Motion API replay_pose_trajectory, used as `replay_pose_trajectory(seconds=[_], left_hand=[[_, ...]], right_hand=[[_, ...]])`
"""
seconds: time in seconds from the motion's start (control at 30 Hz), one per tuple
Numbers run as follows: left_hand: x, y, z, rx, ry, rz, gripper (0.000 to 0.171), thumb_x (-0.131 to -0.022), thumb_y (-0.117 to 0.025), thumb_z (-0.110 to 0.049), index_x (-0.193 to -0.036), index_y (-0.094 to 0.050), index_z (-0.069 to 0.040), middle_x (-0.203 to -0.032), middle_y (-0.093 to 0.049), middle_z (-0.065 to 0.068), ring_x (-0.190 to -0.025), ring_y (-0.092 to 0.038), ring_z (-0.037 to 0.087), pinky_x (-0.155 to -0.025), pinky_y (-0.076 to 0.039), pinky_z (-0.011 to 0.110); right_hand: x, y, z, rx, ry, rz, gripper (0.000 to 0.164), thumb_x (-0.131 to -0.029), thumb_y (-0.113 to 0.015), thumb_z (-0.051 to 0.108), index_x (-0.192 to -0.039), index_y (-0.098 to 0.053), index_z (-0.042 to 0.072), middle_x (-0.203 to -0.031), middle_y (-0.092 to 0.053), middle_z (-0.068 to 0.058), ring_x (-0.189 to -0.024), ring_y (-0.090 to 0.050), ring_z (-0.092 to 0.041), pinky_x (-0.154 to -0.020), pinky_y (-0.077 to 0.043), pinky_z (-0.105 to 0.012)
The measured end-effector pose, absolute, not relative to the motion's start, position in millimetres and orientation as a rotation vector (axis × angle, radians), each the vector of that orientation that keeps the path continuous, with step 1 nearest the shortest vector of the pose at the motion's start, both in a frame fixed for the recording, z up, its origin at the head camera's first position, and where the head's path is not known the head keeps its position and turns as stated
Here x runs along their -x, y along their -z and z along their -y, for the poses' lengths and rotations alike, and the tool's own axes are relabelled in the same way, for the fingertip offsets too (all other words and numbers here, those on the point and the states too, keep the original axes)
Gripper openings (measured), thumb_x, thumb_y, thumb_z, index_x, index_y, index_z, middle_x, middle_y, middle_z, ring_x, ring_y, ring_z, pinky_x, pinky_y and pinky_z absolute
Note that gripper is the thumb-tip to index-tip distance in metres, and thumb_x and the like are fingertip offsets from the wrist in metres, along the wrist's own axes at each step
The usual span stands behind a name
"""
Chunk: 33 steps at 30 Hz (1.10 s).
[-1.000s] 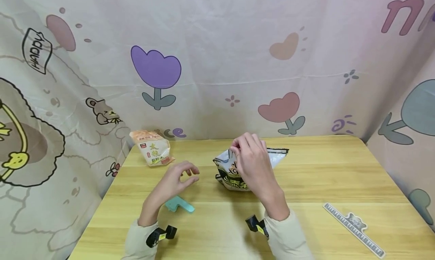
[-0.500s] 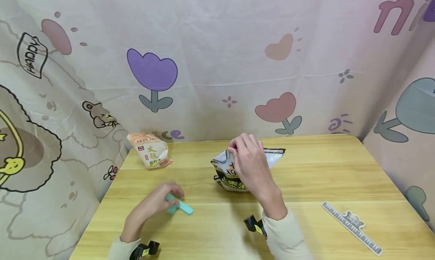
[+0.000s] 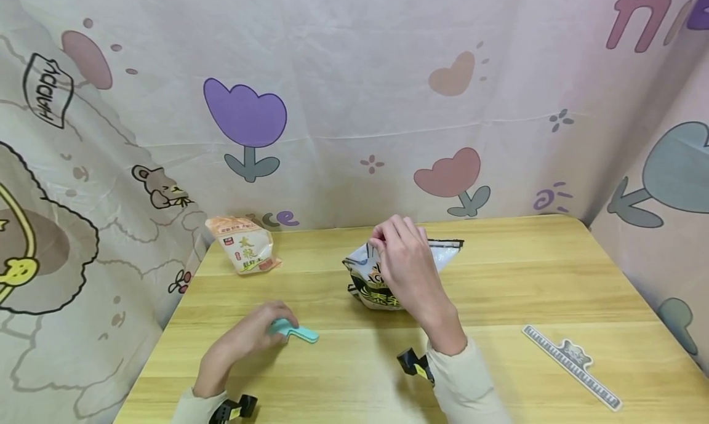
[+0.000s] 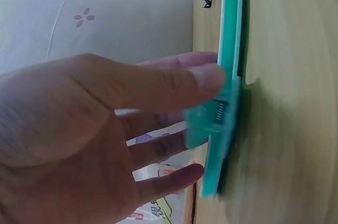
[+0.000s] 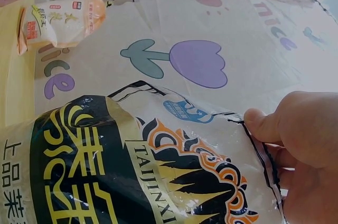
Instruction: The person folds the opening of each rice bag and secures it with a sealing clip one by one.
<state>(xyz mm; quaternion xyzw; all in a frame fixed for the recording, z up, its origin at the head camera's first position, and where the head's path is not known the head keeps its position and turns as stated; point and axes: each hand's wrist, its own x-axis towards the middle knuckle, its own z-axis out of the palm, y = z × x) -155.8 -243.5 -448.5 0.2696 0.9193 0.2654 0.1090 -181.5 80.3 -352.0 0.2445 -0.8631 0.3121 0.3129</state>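
In the head view my left hand (image 3: 249, 333) is low over the table, at a teal bag sealing clip (image 3: 304, 334). The left wrist view has the thumb (image 4: 203, 82) on one side of the clip (image 4: 229, 34) and fingers behind it; a small spring shows at its middle. My right hand (image 3: 411, 267) pinches the top edge of a white, black and gold food bag (image 3: 368, 287) that stands near the middle of the table. Up close, the right wrist view gives the bag's printed front (image 5: 132, 166) and the thumb (image 5: 259, 123) against its black-trimmed rim.
A smaller white and orange food bag (image 3: 246, 248) stands at the back left of the wooden table (image 3: 509, 288). A long pale sealing clip with a cartoon bear (image 3: 573, 365) lies at the front right. Printed curtains (image 3: 332, 55) hang behind and at both sides.
My left hand has come down and left from beside the bag onto the teal clip, pinching it and turning it slightly. The right hand keeps hold of the bag's top.
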Motion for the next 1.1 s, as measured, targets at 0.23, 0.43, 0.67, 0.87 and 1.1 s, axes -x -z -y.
replay_pose_trajectory(seconds=[0.23, 0.43, 0.67, 0.87, 1.1], left_hand=[[163.4, 451.5, 239.4, -0.745, -0.805, -2.777, 0.017, -0.092, -0.058, -0.004, -0.100, -0.070, -0.013, -0.100, -0.066, -0.005, -0.095, -0.061, 0.014, -0.083, -0.049, 0.040], [168.7, 458.9, 238.8, -0.767, -0.873, -2.798, 0.015, -0.095, -0.057, -0.015, -0.103, -0.069, -0.011, -0.099, -0.065, -0.005, -0.091, -0.061, 0.011, -0.081, -0.050, 0.035], [176.2, 467.4, 243.2, -0.765, -0.977, -2.804, 0.012, -0.093, -0.058, -0.012, -0.092, -0.070, -0.013, -0.090, -0.064, -0.005, -0.083, -0.061, 0.012, -0.074, -0.050, 0.029], [185.5, 475.3, 245.0, -0.735, -1.046, -2.869, 0.017, -0.095, -0.054, -0.006, -0.091, -0.069, -0.011, -0.088, -0.066, -0.004, -0.081, -0.062, 0.013, -0.072, -0.050, 0.029], [189.0, 478.2, 250.6, -0.687, -1.083, -2.839, 0.020, -0.098, -0.051, -0.022, -0.097, -0.069, -0.012, -0.092, -0.066, -0.005, -0.087, -0.062, 0.013, -0.079, -0.050, 0.033]], right_hand=[[181.8, 352.2, -80.4, -0.648, -0.822, 2.275, 0.008, -0.094, -0.057, 0.016, -0.091, -0.057, 0.010, -0.088, -0.050, 0.003, -0.082, -0.043, -0.016, -0.070, -0.031, -0.029], [181.9, 352.3, -79.9, -0.650, -0.825, 2.276, 0.008, -0.094, -0.057, 0.017, -0.091, -0.057, 0.010, -0.087, -0.050, 0.003, -0.081, -0.043, -0.015, -0.070, -0.031, -0.029], [183.7, 351.7, -80.7, -0.644, -0.822, 2.269, 0.008, -0.095, -0.057, 0.017, -0.091, -0.058, 0.009, -0.088, -0.051, 0.003, -0.082, -0.044, -0.015, -0.070, -0.032, -0.028], [184.0, 351.2, -81.2, -0.642, -0.830, 2.267, 0.008, -0.095, -0.057, 0.017, -0.091, -0.058, 0.010, -0.088, -0.050, 0.003, -0.082, -0.043, -0.015, -0.070, -0.031, -0.029], [184.2, 353.2, -80.4, -0.648, -0.831, 2.266, 0.008, -0.094, -0.057, 0.017, -0.091, -0.058, 0.009, -0.087, -0.050, 0.003, -0.082, -0.043, -0.015, -0.070, -0.031, -0.029]])
